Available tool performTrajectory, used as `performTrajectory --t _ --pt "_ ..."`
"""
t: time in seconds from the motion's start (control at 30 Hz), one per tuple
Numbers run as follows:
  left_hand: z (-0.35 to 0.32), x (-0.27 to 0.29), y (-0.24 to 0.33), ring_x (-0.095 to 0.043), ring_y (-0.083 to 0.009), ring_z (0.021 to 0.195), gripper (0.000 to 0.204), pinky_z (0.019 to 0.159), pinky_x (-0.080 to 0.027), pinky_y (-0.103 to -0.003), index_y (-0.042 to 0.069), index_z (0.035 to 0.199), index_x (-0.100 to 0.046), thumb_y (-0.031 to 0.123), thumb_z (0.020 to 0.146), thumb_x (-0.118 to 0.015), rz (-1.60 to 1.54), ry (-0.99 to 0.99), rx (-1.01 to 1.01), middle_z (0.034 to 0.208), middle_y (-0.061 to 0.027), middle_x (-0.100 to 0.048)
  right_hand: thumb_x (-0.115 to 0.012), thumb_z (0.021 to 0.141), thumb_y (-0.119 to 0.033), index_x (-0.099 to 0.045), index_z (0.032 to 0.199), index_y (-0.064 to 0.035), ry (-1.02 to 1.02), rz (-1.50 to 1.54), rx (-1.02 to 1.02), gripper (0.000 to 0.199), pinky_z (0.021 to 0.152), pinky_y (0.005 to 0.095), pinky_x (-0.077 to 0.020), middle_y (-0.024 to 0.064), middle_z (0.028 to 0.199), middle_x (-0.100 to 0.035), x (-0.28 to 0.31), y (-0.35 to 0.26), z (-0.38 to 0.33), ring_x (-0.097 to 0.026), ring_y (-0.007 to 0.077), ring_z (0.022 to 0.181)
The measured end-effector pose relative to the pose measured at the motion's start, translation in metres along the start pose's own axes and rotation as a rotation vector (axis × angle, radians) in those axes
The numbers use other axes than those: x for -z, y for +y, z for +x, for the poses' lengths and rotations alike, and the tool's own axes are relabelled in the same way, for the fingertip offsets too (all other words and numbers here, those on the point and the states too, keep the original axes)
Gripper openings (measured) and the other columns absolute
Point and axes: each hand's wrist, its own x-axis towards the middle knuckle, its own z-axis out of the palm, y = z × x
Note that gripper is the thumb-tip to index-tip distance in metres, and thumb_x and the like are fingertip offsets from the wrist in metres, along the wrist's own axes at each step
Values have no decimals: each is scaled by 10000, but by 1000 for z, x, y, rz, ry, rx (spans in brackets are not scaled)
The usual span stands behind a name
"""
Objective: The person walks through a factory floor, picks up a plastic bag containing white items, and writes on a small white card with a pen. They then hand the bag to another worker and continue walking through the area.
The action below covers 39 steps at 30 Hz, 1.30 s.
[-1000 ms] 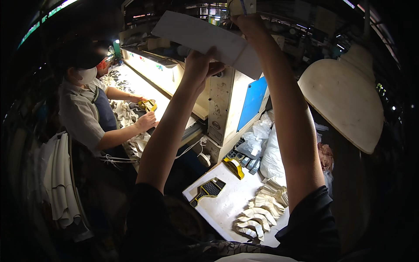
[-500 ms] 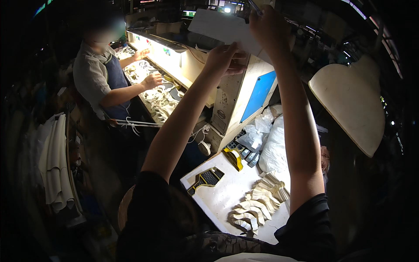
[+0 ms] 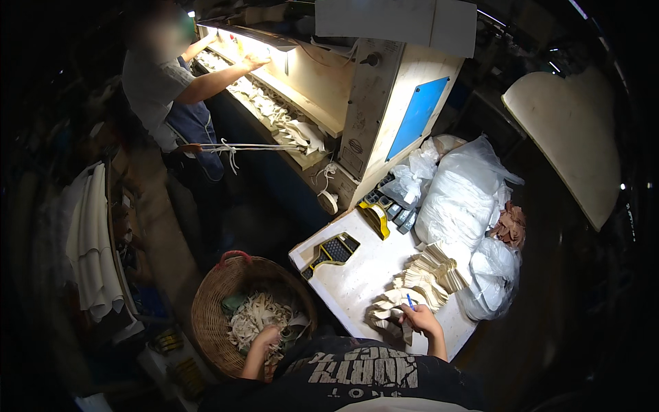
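My left hand is at the wicker basket, over or among the pale scraps; its fingers are too unclear to read. Closed around a blue pen, my right hand is low over the white table. It is right beside stacks of cream-coloured cut pieces, curved and layered in a row. Whether the right fingers also touch the nearest pieces, I cannot tell.
Yellow-and-black cutting dies lie on the table's left part. Bulging plastic bags and brown pieces crowd its far right. A lit machine stands beyond; a co-worker reaches into it. Rolled sheets stand at left.
Both hands have come down from the raised white sheet, which now lies on top of the machine. The left moved to the basket, the right with the pen to the cut pieces. The basket came into view.
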Motion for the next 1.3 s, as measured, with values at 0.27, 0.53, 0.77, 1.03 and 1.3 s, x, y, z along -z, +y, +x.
performTrajectory --t 0.27,0.53,0.77,1.03,1.3 --pt "-7 -68 13 -319 -227 1388 578 1098 -339 -379 52 1432 -376 476 1041 -338 -273 -469 -178 1523 -109 -328 -534 984 -381 -613 894 35 -195 -32 -142 433 409 301 -457 108 653 -684 -27 -7 12 -609 171 462" --pt "-25 -20 6 -467 -283 1278 482 998 -382 -444 177 1421 -445 395 996 -378 -16 -180 -313 1443 -156 -463 -551 953 -377 -632 716 18 -90 -9 -139 467 420 322 -487 116 579 -644 -31 8 19 -594 191 432" --pt "-5 -23 28 -423 -385 1325 642 1069 -333 -524 185 1536 -255 516 990 -317 -582 -133 -161 1508 -209 -369 -576 921 -428 -684 715 -30 -57 -194 -123 460 442 295 -411 65 579 -655 -18 10 16 -513 123 450" --pt "68 -22 131 -269 -441 1418 651 1130 -202 -612 240 1542 -219 552 976 -289 -1081 -28 -200 1584 -213 -206 -544 935 -352 -670 753 12 -120 -117 -136 426 422 308 -431 100 629 -685 -18 -2 16 -521 140 433" --pt "131 -20 203 -454 -265 1273 592 1055 -332 -539 126 1319 -542 541 998 -266 -928 85 -158 1359 -125 -532 -560 912 -292 -635 687 68 -80 29 -249 431 403 308 -434 157 621 -671 -19 -5 14 -511 169 377"
